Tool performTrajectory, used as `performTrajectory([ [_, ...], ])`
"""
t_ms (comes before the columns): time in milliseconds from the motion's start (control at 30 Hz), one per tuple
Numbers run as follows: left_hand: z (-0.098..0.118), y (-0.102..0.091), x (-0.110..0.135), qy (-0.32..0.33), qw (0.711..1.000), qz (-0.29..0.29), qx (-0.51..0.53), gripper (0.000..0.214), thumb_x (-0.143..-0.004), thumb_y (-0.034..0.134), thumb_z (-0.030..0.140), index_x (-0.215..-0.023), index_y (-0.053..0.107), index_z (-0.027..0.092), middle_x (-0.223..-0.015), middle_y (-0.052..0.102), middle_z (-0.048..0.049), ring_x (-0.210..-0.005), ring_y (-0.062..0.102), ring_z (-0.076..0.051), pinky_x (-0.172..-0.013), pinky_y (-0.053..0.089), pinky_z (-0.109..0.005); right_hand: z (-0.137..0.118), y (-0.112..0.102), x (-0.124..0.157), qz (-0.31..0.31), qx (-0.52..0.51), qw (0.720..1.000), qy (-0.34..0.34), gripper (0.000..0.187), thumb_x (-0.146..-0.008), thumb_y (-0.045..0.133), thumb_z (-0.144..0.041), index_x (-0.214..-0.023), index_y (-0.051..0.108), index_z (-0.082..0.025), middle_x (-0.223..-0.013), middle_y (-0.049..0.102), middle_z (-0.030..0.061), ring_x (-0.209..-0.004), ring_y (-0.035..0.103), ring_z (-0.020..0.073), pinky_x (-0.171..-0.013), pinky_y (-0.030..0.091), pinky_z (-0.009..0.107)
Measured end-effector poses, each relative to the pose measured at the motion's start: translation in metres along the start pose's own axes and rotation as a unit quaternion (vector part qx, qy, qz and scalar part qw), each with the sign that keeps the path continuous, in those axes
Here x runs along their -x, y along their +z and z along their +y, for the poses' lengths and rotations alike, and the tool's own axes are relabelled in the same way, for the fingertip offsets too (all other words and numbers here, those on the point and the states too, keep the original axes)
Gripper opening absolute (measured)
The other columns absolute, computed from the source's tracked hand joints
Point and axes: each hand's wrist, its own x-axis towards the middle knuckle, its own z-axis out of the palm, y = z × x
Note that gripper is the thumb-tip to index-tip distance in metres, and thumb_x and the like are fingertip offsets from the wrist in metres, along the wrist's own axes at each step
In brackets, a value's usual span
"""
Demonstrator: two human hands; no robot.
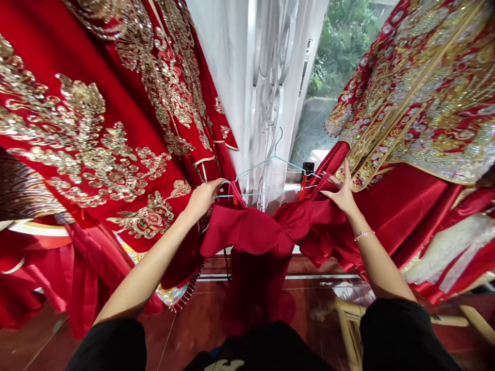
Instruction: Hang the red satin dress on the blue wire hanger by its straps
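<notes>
You have two grips in view, your left grip (203, 200) and your right grip (342, 196), with one bracelet (362, 235) on your right wrist and two black sleeves (112, 345) (402, 332) behind them. You can count one plain red satin garment (247, 231), one pale blue hanger (270, 175), and two red gowns with gold sequin embroidery, one to your left (81, 129) and one to your right (410, 98). Beyond them, there is one white sheer curtain (228, 62), one window (328, 77), one black-capped bottle (308, 169), and one red clip (302, 186). Low on your right, you have one bamboo frame (350, 317).
</notes>
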Motion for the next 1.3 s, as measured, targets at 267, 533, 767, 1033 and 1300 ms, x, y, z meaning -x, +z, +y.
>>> performTrajectory([
  [267, -0.016, 0.011, -0.031, -0.007, 1.0, 0.001, 0.005, 0.05, -0.088, 0.042, 0.006, -0.128, 0.065, 0.027, -0.112, 0.076, -0.0072, -0.1, 0.073, -0.026, -0.086, 0.053, -0.032, -0.03, -0.005, 0.009, -0.051, 0.022, 0.998, -0.012, 0.14, -0.047, 0.095, -0.054, -0.16, 0.014, -0.038, -0.172, 0.002, 0.009, -0.134, 0.057, 0.0316, -0.118, 0.04, 0.048],
  [533, -0.029, 0.019, -0.032, 0.04, 0.996, 0.031, 0.073, 0.047, -0.088, 0.04, 0.015, -0.128, 0.064, 0.017, -0.117, 0.07, -0.0128, -0.106, 0.066, -0.025, -0.099, 0.05, -0.04, -0.078, 0.014, 0.004, -0.116, 0.094, 0.987, -0.053, 0.113, -0.062, 0.087, -0.06, -0.156, 0.03, -0.032, -0.153, 0.049, 0.0124, -0.112, 0.068, 0.026, -0.105, 0.053, 0.045],
  [767, -0.027, 0.015, 0.012, 0.011, 0.991, 0.071, 0.111, 0.051, -0.088, 0.048, 0.021, -0.138, 0.053, 0.021, -0.132, 0.061, -0.0105, -0.125, 0.057, -0.024, -0.115, 0.041, -0.042, -0.086, -0.006, -0.027, -0.016, 0.074, 0.991, -0.107, 0.068, -0.085, 0.064, -0.064, -0.143, 0.046, -0.034, -0.118, 0.066, 0.0056, -0.097, 0.068, 0.0209, -0.092, 0.057, 0.041],
  [1033, 0.002, 0.005, 0.053, 0.02, 0.985, 0.172, 0.027, 0.041, -0.095, 0.048, 0.03, -0.135, 0.059, 0.022, -0.139, 0.055, -0.0139, -0.132, 0.049, -0.031, -0.117, 0.037, -0.049, -0.044, -0.005, 0.003, -0.164, 0.267, 0.944, -0.107, 0.036, -0.08, 0.055, -0.016, -0.112, 0.069, -0.026, -0.127, 0.056, 0.0092, -0.125, 0.054, 0.0287, -0.114, 0.039, 0.054],
  [1300, -0.014, -0.03, 0.065, 0.128, 0.959, -0.243, 0.067, 0.032, -0.095, 0.05, 0.05, -0.087, 0.071, 0.027, -0.09, 0.072, -0.0061, -0.077, 0.068, -0.023, -0.071, 0.052, -0.031, -0.017, 0.004, 0.003, -0.327, 0.273, 0.903, -0.061, 0.063, -0.072, 0.055, -0.014, -0.134, 0.054, -0.023, -0.133, 0.055, 0.0119, -0.12, 0.057, 0.0298, -0.109, 0.044, 0.055],
])
